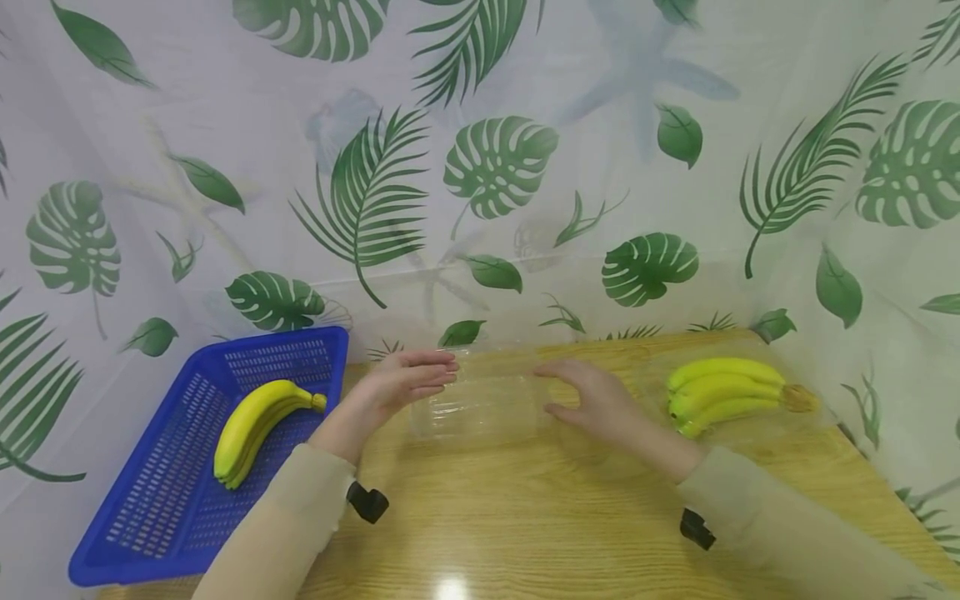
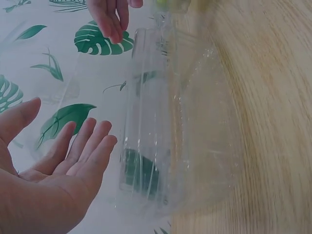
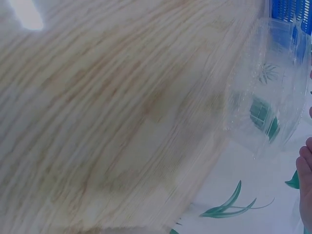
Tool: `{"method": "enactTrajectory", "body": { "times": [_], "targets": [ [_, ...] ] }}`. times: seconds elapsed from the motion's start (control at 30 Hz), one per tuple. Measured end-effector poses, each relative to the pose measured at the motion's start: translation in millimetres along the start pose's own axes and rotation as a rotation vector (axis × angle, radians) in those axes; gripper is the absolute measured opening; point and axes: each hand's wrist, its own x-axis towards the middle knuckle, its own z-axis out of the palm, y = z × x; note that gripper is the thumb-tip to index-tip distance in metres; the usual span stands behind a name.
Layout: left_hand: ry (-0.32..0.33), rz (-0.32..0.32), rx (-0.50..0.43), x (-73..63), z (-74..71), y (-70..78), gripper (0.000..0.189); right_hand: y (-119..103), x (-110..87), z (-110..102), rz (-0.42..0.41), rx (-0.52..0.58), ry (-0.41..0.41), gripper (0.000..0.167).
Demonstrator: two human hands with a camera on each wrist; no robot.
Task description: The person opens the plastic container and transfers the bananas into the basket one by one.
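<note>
Clear plastic container [image 1: 487,400] sat btwn your two hands, near the far edge of the wood-grain table [image 1: 480,517].

Closest to you were your light sleeves [image 1: 288,517], L & R, each w/ a small black unit [image 1: 367,502] by the cuff. A bright glare spot [image 1: 452,588] showed on the tabletop at the bottom of the head view.

On your L, the blue basket [image 1: 142,571] ran from beside your forearm back toward the cloth. One yellow banana bunch [image 1: 258,425] lay in it, stem end toward your L hand [image 1: 397,383].

That hand was at the container's L end, fingers straight, thumb apart in the L wrist view: grip wide, nothing held. Fingertips were just beside the plastic; couldn't tell re contact. Your R hand [image 1: 592,396] was by the R end, thumb & fingers well apart, so also wide, w/ nothing in it; contact there unclear too.

Container was see-through w/ ribbed walls & shiny highlights, exact outline hard to make out.

Off to the R, a second banana bunch [image 1: 720,392] lay on or in other clear plastic (couldn't tell which), stem end pointing R.

Farthest back was white cloth [image 1: 570,275] w/ green leaf prints & faint starfish.
</note>
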Motion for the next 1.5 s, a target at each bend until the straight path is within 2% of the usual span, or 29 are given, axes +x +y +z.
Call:
{"method": "enactTrajectory", "body": {
  "times": [0.17, 0.43, 0.7, 0.97, 1.5],
  "targets": [
    [-0.017, -0.03, 0.002, 5.8, 9.0, 1.3, 0.048, 5.2, -3.2, -8.6, -0.009, -0.014, -0.002, 0.05],
    [-0.034, -0.034, -0.008, 12.3, 19.6, 4.0, 0.048, 14.3, -9.1, -22.6, 0.004, -0.038, -0.02, 0.05],
    [-0.046, -0.05, -0.002, 16.9, 31.0, 10.7, 0.048, 18.3, -18.8, -39.5, 0.08, -0.007, -0.037, 0.05],
    [-0.06, -0.045, 0.004, 22.0, 41.2, 18.4, 0.046, 26.5, -26.4, -51.9, 0.089, -0.049, -0.018, 0.051],
    [-0.079, -0.044, 0.019, 33.8, 61.2, 15.4, 0.044, 31.8, -40.0, -81.5, 0.106, -0.089, -0.011, 0.052]
  ]
}}
